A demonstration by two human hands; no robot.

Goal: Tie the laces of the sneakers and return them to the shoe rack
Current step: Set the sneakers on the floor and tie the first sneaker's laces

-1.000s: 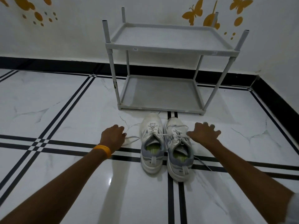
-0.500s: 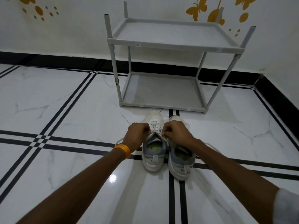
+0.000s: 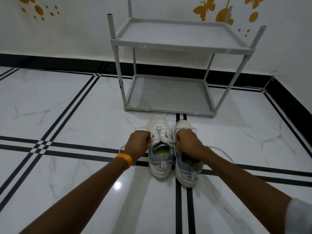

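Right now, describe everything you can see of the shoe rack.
The shoe rack is a light grey, plastic-looking frame with two flat rimmed shelves, one above the other, joined by four round corner posts whose tops stick up above the upper shelf. Both shelves are bare. It stands upright on the white marble-look floor, close to the wall, just beyond the toes of the sneakers. Neither hand touches it.

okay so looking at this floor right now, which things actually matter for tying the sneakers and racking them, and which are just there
Part of the job:
left sneaker, its lace pulled by the left hand and right hand
right sneaker, lace loose
shoe rack, both shelves bare

Just there:
orange wristband
butterfly wall stickers
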